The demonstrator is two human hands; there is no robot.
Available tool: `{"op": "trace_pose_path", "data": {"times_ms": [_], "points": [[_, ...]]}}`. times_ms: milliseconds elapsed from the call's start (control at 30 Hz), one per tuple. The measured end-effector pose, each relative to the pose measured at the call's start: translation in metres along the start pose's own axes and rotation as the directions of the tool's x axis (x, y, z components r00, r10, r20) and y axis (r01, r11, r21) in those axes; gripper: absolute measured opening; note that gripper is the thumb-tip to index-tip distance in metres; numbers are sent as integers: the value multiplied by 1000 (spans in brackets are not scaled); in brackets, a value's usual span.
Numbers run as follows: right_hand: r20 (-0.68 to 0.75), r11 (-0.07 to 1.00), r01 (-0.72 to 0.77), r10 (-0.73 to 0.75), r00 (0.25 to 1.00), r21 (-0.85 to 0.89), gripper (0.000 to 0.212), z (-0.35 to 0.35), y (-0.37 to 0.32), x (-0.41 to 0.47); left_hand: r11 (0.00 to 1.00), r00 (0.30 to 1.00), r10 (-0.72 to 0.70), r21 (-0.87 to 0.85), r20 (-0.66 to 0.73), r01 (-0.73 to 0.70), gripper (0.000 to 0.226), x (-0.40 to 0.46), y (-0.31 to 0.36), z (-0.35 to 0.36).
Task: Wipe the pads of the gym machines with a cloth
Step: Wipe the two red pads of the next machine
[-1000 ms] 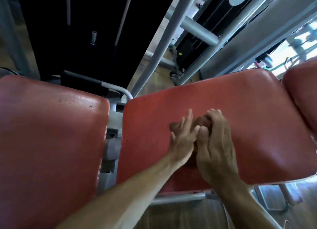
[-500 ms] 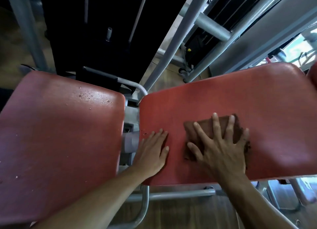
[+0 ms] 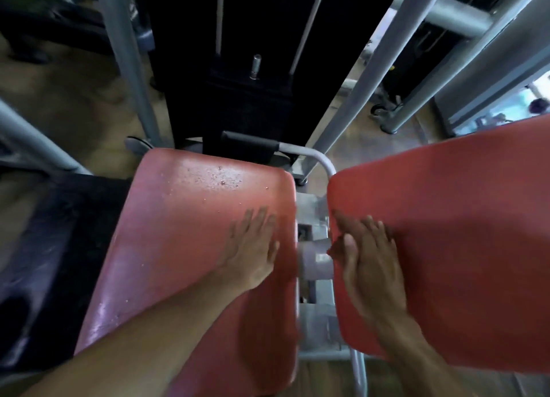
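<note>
Head view, looking down. Two red pads side by side w/ a gap between. Left pad point(image 3: 184, 233) pinkish and shiny, wet drops near its far edge. Right pad point(image 3: 446, 241) deeper red, drier looking.

Left hand point(image 3: 251, 249) flat on left pad, near that pad's right edge. Fingers straight, close together, pointing far. Held nothing. Bare arm coming in from near left corner.

Right hand point(image 3: 367, 258) flat on right pad, at its left edge, just beside the gap. Fingers mostly straight, spread a bit, pointing far and left. Thumb at pad's edge. Something brownish under fingertips, maybe the cloth point(image 3: 339, 222), but same colour as hand and blurry, so can't tell for sure. Can't tell if gripped or just pressed down.

In the gap: grey metal bracket and a pale round pivot part point(image 3: 315, 261), touching neither hand as far as seen. Grey bent tube point(image 3: 321, 160) at far end of gap, black grip next to it.

Far side: black weight stack point(image 3: 253, 98) w/ a silver pin on top, grey frame posts point(image 3: 128, 60) left and right. Brown floor point(image 3: 68, 98) around. Dark mat at left.
</note>
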State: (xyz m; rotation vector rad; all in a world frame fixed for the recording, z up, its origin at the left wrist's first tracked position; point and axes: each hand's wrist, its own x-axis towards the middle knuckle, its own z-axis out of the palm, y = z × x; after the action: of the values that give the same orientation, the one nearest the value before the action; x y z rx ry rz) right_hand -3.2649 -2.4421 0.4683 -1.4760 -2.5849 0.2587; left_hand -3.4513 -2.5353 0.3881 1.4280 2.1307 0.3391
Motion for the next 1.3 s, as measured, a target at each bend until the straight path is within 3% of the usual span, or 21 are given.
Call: {"op": "trace_pose_path", "data": {"times_ms": [100,167,233,300,400,633,833,967,1167,1300], "points": [[-17,992,-10,12,1000,126,67,49,-54,29,996,998,-52,73,-37,55,63,23,-53,-14],[149,999,7,-14,989,49,69,94,-75,52,986,996,-55,155,-69,65,62,40,-83,-23],[388,998,1,23,921,-61,72,142,-87,62,975,996,-51,215,-72,66,61,54,-108,-27],[455,996,-31,64,888,-80,70,175,-94,59,971,995,-50,230,-86,69,61,67,-127,-24],[346,999,-17,33,937,-49,71,190,-99,55,960,994,-50,271,-94,74,63,87,-143,-13],[230,997,-34,49,972,-69,65,210,-92,69,917,984,-4,392,-176,74,68,91,-158,5],[268,993,23,9,963,-114,70,215,-85,118,915,980,-5,395,-198,84,68,92,-157,5],[219,996,29,-10,976,-86,69,219,-88,129,908,979,-17,407,-205,101,67,92,-157,5],[293,959,260,-218,931,-113,75,212,-72,108,912,974,-25,395,-226,115,67,92,-155,7],[287,988,144,-121,950,-60,74,214,-78,174,918,964,-14,379,-264,117,70,91,-156,9]]}}
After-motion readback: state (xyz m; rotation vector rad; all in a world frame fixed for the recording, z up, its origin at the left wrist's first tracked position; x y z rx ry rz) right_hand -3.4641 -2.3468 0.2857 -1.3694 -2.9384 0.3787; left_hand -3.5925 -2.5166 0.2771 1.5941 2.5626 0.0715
